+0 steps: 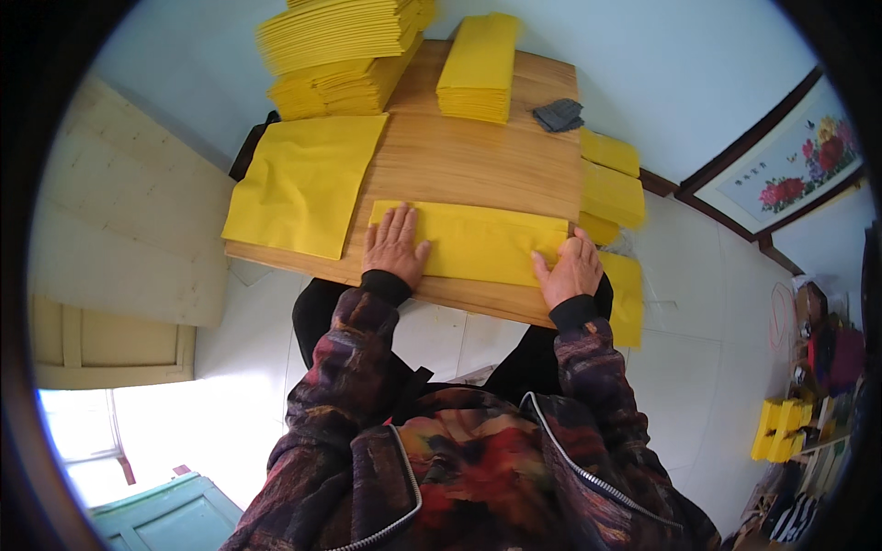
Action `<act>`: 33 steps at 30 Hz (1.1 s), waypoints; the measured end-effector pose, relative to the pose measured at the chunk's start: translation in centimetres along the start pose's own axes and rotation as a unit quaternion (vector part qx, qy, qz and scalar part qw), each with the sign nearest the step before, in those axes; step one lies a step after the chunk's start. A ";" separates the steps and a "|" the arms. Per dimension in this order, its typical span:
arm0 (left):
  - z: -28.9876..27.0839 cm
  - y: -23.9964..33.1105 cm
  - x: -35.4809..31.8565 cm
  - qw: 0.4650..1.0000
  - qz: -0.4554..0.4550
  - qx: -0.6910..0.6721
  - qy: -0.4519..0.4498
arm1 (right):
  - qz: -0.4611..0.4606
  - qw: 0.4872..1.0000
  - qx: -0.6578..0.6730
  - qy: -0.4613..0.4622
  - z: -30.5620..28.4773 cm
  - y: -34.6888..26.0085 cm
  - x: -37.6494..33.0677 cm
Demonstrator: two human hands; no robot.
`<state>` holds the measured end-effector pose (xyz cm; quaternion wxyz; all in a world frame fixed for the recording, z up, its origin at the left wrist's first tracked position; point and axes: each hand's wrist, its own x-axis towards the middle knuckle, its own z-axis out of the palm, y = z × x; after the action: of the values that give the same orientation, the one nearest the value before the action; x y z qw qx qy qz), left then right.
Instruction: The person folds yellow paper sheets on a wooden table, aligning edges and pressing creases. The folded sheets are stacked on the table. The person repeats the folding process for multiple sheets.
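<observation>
- We have the long yellow strip [478, 241] lying crosswise on the wooden table [459, 170], close to the near edge, probably so that both its ends are within easy reach.
- Our left hand [393, 243] lies palm down on the strip's left end, the fingers slightly apart and pointing away from us, the thumb set off toward the middle. Nothing is pinched there; we judge that the flat palm keeps that end from sliding.
- Our right hand [571, 268] rests on the right end, its thumb reaching wide of the fingers along the strip. Small creases by the thumb suggest pressure. The fingers look bent at the end edge; we cannot tell whether their tips curl beneath it.
- With one hand at each end, we seem to hold the strip straight and level.
- To the left we see a wide yellow sheet [303, 188], rumpled, lying apart from the strip and perhaps kept aside to leave working room.
- Beyond it we see a tall yellow stack [340, 55], and near the far edge a smaller yellow pile [478, 69], seemingly squared up to save space.
- A crumpled grey cloth [559, 116] lies near the far right corner, out of our hands' way.
- Yellow bundles [611, 193] sit beyond the table's right edge.
</observation>
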<state>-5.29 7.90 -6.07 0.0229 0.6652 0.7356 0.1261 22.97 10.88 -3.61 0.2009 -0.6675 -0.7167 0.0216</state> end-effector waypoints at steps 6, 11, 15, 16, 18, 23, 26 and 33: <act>0.4 -0.1 0.0 1.000 0.005 0.017 -0.012 | -0.123 0.971 0.207 -0.002 1.4 -5.7 -1.2; -0.1 -0.6 0.4 0.996 0.013 0.043 -0.071 | -0.236 0.955 0.171 -0.061 5.9 -15.0 -2.0; 0.2 -0.4 0.3 0.998 0.016 0.041 -0.037 | -0.193 0.967 0.132 -0.102 6.4 -12.8 -0.9; 0.3 -0.3 0.1 0.999 0.014 0.039 -0.035 | -0.182 0.972 0.115 -0.096 5.9 -11.4 -0.8; 0.4 -0.4 0.1 0.999 0.017 0.040 -0.013 | -0.124 0.983 0.042 -0.132 4.8 -8.9 -0.7; 0.4 -0.6 0.1 0.999 0.012 0.037 -0.014 | -0.047 0.991 -0.019 -0.126 1.3 -2.2 -0.5; 0.3 -0.5 0.2 0.999 0.011 0.033 -0.017 | -0.033 0.991 -0.018 -0.129 0.0 0.3 -1.0; 0.3 -0.3 0.3 0.999 0.004 0.038 -0.032 | -0.069 0.995 0.048 -0.058 0.7 -3.7 -1.8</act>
<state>-5.53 8.18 -6.42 0.0205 0.6719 0.7364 0.0766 19.28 8.88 -3.57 0.1914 -0.6039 -0.7695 0.0808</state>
